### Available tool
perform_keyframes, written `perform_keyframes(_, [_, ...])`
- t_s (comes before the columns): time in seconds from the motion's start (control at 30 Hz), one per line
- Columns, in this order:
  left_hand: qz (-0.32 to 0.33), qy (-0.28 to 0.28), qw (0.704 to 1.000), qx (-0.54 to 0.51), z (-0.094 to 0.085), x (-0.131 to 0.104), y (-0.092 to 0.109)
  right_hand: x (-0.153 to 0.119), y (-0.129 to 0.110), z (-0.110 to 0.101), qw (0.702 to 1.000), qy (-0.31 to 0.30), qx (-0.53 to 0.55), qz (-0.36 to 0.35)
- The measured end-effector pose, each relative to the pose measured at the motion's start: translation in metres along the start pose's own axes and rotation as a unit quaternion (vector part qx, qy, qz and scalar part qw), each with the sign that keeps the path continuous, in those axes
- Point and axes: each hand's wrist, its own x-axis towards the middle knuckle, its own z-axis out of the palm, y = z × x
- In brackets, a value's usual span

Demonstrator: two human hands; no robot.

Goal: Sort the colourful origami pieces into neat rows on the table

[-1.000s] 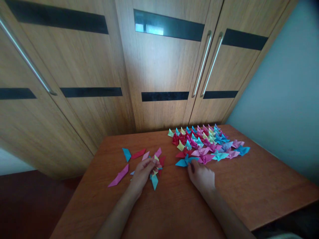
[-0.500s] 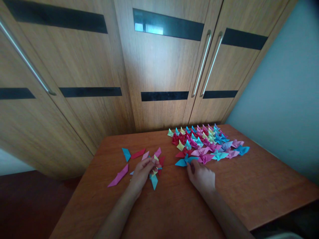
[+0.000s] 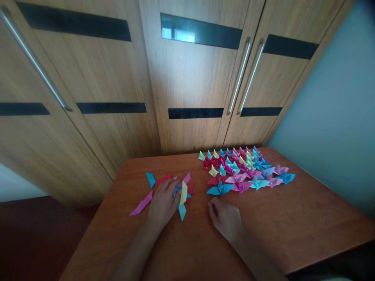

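Note:
My left hand [image 3: 164, 201] lies palm down over a loose pile of folded paper pieces, its fingers stretched out and touching them. Beside its fingertips are a pale yellow folded paper piece [image 3: 183, 193] and a turquoise one [image 3: 182, 212]; part of the pile is hidden under the hand. My right hand [image 3: 227, 218] rests on the table with its fingers curled and nothing visible in them. Just beyond it sits a blue folded paper figure [image 3: 220, 189] with pointed tips, at the near left end of many colourful ones [image 3: 240, 177] set in rows.
A magenta folded strip [image 3: 142, 203], a blue piece [image 3: 150, 179] and a red piece [image 3: 164, 178] lie left of and behind my left hand. The brown wooden table [image 3: 187, 249] meets a wardrobe [image 3: 193, 78] at its back. A pale blue wall [image 3: 331, 128] stands on the right.
My right hand has let go of the blue paper figure and drawn back toward me and left. My left hand has shifted from pinching at the pile to lying spread over its left part.

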Motion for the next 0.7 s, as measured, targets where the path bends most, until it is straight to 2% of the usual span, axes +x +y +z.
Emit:
perform_keyframes(0.13, [0.022, -0.042, 0.995, 0.083, 0.005, -0.021, 0.008, 0.006, -0.008, 0.000, 1.000, -0.023, 0.001, -0.015])
perform_keyframes(0.27, [0.052, -0.088, 0.989, 0.108, 0.013, -0.038, 0.015, 0.014, -0.019, 0.001, 0.999, -0.038, 0.012, -0.031])
perform_keyframes(0.43, [0.058, -0.074, 0.991, 0.100, 0.012, -0.043, 0.010, 0.020, -0.030, 0.003, 0.997, -0.048, 0.028, -0.050])
perform_keyframes(0.6, [0.076, -0.052, 0.991, 0.095, 0.011, -0.044, 0.005, 0.020, -0.028, 0.005, 0.996, -0.048, 0.046, -0.056])
perform_keyframes(0.7, [0.083, -0.059, 0.989, 0.106, 0.013, -0.042, 0.003, 0.021, -0.026, 0.005, 0.996, -0.044, 0.054, -0.057])
